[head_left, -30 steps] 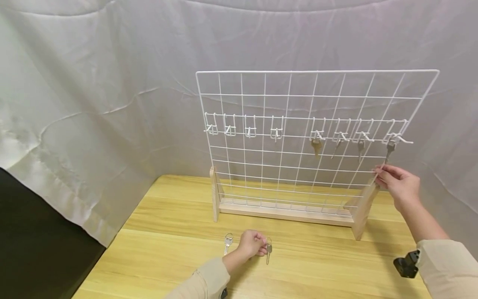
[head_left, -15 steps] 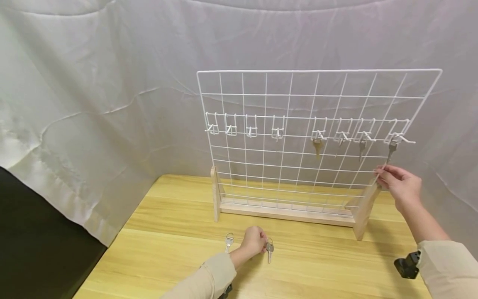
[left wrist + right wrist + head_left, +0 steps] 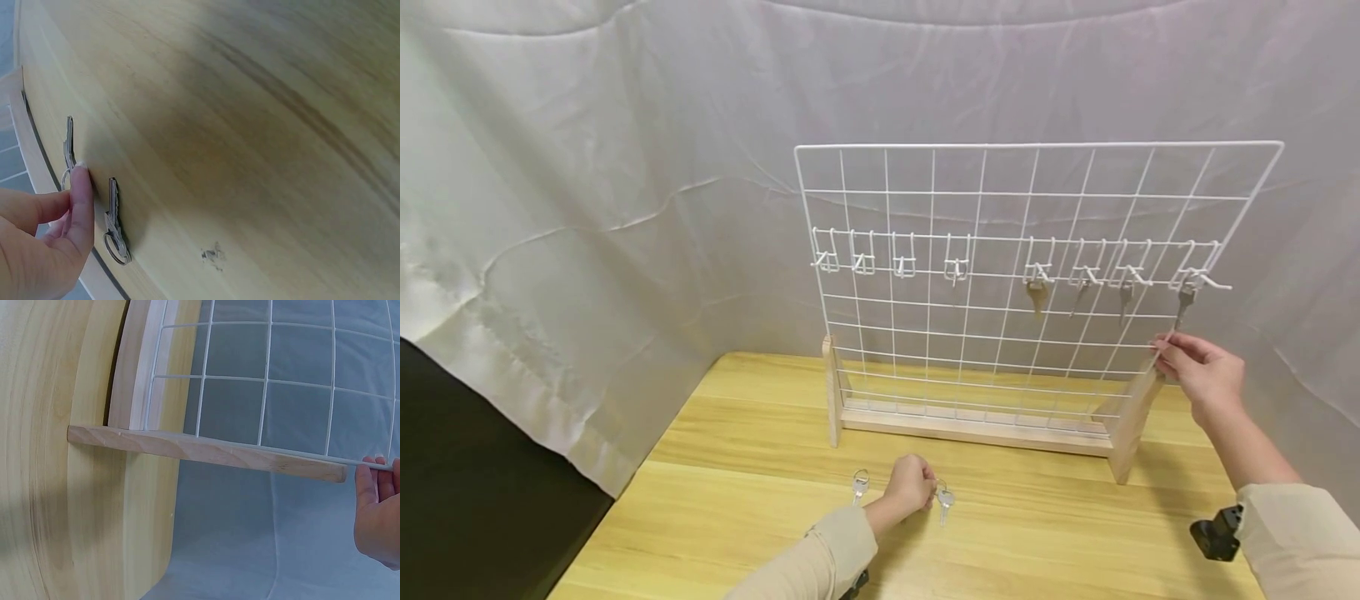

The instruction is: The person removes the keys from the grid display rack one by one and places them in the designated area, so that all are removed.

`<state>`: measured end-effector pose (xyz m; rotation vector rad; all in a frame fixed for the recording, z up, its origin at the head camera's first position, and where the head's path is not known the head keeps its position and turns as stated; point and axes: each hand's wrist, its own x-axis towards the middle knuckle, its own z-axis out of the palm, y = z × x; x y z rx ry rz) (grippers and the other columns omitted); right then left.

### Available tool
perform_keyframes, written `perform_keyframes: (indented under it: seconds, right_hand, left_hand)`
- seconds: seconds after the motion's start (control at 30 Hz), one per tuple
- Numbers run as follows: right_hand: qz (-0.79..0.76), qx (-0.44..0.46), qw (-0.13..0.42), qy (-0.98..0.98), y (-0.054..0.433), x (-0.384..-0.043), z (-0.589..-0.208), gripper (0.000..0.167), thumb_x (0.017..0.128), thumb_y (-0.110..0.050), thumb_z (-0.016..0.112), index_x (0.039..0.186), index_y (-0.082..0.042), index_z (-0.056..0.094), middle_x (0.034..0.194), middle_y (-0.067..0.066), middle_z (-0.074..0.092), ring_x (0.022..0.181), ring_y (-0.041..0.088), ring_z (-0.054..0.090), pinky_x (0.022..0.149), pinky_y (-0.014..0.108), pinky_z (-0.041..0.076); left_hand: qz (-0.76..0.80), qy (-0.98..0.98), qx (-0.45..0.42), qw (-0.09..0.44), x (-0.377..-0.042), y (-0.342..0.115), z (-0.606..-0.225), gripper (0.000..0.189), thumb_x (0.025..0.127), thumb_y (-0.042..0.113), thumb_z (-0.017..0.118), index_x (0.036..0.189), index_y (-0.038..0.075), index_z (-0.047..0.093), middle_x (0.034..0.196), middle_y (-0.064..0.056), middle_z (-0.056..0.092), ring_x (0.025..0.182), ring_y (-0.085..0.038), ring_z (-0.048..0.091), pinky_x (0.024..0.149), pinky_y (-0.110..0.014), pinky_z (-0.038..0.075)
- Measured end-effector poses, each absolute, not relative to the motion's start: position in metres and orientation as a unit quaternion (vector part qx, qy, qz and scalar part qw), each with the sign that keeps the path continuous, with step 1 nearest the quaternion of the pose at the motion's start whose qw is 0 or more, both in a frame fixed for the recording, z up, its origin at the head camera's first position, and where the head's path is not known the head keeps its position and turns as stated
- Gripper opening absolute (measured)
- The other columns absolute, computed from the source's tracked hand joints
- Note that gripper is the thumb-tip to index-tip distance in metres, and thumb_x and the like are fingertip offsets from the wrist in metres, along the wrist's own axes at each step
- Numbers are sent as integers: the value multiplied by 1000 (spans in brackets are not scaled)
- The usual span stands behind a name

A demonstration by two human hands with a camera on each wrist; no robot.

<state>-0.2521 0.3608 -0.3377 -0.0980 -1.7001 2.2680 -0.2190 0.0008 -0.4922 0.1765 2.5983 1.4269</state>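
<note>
My left hand (image 3: pixel 908 485) is low over the table, its thumb and fingers pinching the ring of a silver key (image 3: pixel 946 500). In the left wrist view that key (image 3: pixel 69 137) points away from the fingertips. A second silver key (image 3: pixel 112 209) with a ring lies on the wood beside the hand. My right hand (image 3: pixel 1208 375) grips the side wire of a white wire grid (image 3: pixel 985 239), just above the rack's wooden foot (image 3: pixel 1133 421). Keys hang from the right-hand hooks, among them a brass one (image 3: pixel 1037 296) and a grey one (image 3: pixel 1185 302).
Several hooks on the grid's left half, such as one white hook (image 3: pixel 956 268), carry no key. The rack's wooden base bar (image 3: pixel 977 427) stands on the wooden table (image 3: pixel 737 500). Behind hangs a grey curtain (image 3: pixel 662 167); a black surface (image 3: pixel 467 483) lies at left.
My left hand has shifted slightly up and right, and the pinched key has turned to show a brighter face. The right hand keeps its place on the grid.
</note>
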Motion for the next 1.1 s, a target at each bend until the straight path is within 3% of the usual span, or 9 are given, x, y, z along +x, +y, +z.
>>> perform_keyframes:
  seconds: [0.2,0.37,0.53,0.63,0.77,1.1]
  right_hand:
    - [792,-29,156,-590,360,-253,-341,24,84,4,61,77,-16,72,71,-9,71,64,3,68,60,14,55]
    - [783,-41,155,-601,360,-254,-341,25,85,3,60,76,-18,71,71,-11,70,64,1,67,60,13,54]
    - [784,-42,149,-601,360,-253,-340,27,86,4,59,77,-18,72,72,-11,71,63,1,67,60,13,54]
    - [790,-39,154,-592,360,-253,-342,27,85,6,59,76,-16,72,71,-10,71,63,1,67,60,13,54]
    - [789,-46,165,-590,359,-253,-342,27,85,5,59,75,-17,72,70,-11,71,63,1,67,59,13,54]
    - [789,-52,171,-588,357,-254,-339,31,86,7,56,75,-17,72,69,-10,70,62,1,67,59,13,54]
  left_hand:
    - [487,867,64,82,-220,-1,-494,4,81,-12,58,83,-9,60,66,-13,61,48,-17,58,43,-17,49]
    - [489,862,121,51,-222,-8,-500,7,84,-6,58,90,-8,62,71,-12,65,51,-9,57,45,-13,47]
    - [437,873,218,11,-218,-20,-502,13,88,2,57,98,-4,64,85,-9,67,71,-5,59,62,-10,50]
    - [355,888,291,-16,-210,-29,-503,16,90,7,57,103,0,64,101,-7,67,91,-12,64,79,-14,52]
    - [231,887,396,-63,-198,-44,-506,23,92,13,54,111,3,61,116,-10,65,108,-21,62,93,-25,51]
    - [73,846,511,-134,-179,-75,-510,29,93,21,52,115,4,61,120,-8,63,113,-18,59,99,-27,47]
